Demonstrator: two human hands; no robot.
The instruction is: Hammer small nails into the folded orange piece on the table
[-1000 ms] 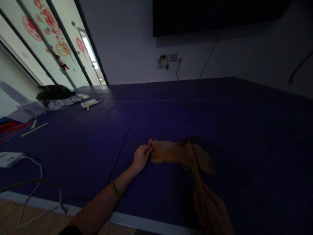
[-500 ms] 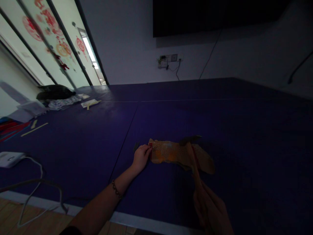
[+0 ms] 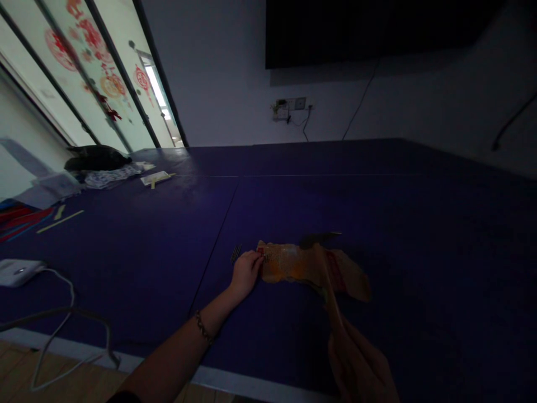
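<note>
My right hand (image 3: 361,361) is wrapped round the wooden handle of a hammer (image 3: 329,288). Its dark metal head, with a thin end pointing right, is over a torn strip of brown cardboard (image 3: 289,266). At the strip's left end rests my left hand (image 3: 246,274), thumb and fingertips pinched together; what is between them is too small to make out. Small dark marks or pieces show on the cardboard beside those fingertips. Just left of this hand lie several thin dark nail-like sticks (image 3: 235,253) on the purple surface (image 3: 168,252).
A white box-shaped device (image 3: 20,272) with a cable (image 3: 69,291) sits at the left edge. Red and blue strips (image 3: 25,221), papers and a black bag (image 3: 98,158) lie further back. A wall with sockets (image 3: 291,106) and a dark screen (image 3: 377,33) stands behind.
The hammer head has shifted slightly left over the cardboard. My left hand stays at the strip's left end. The whole view has moved a little.
</note>
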